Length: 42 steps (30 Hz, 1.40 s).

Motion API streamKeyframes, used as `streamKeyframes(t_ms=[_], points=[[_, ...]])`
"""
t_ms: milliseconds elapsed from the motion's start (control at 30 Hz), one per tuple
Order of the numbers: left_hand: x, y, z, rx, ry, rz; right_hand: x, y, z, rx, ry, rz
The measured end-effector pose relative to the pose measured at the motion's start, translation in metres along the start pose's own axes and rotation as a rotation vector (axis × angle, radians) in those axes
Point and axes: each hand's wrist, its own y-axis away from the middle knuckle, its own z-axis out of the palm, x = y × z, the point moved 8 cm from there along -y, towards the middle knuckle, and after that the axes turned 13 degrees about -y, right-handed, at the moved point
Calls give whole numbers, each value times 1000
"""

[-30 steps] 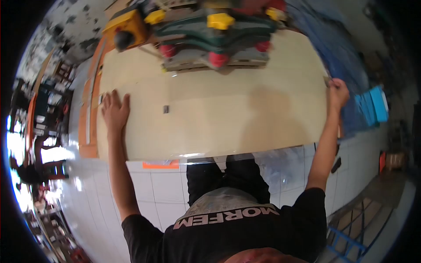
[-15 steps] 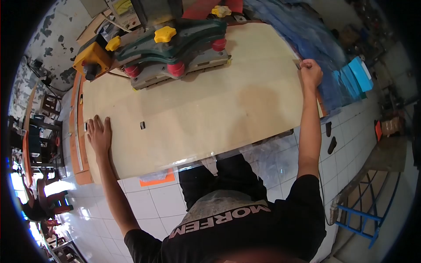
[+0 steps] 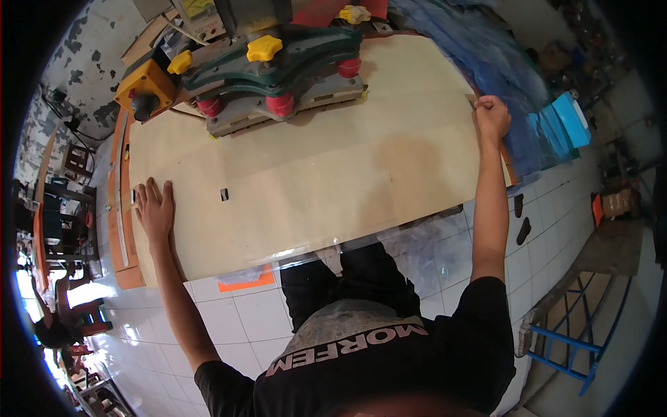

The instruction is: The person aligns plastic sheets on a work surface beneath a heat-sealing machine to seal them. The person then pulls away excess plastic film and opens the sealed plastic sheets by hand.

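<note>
A wide pale sheet (image 3: 313, 187) lies beneath the green machine (image 3: 306, 59) and spreads out in front of it. Front-left of the machine, the left hand (image 3: 155, 208) rests flat on the sheet, fingers apart. Right of the machine, the right hand (image 3: 492, 117) has its fingers drawn together at the sheet's edge (I can't tell whether they grip it). In front of the machine sits a small dark piece (image 3: 224, 194)

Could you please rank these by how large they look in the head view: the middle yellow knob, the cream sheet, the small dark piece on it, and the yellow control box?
1. Cream sheet
2. Yellow control box
3. Middle yellow knob
4. Small dark piece
</note>
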Motion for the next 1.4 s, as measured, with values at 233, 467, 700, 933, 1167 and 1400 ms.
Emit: streamKeyframes(t_ms=[233,467,700,933,1167,1400], points=[[0,0,2,30,32,11,2,-1,1,5,43,-19],[0,0,0,80,40,15,4,-2,7,-19,4,-55],[-2,3,-3,77,87,-7,-7,6,6,-40,113,-26],[-1,5,-6,93,105,-8,-2,3,9,-40,90,-64],[-1,5,-8,107,75,-7,9,0,14,-40,59,-65],[0,5,-9,124,86,5,7,1,12,-25,88,-33]])
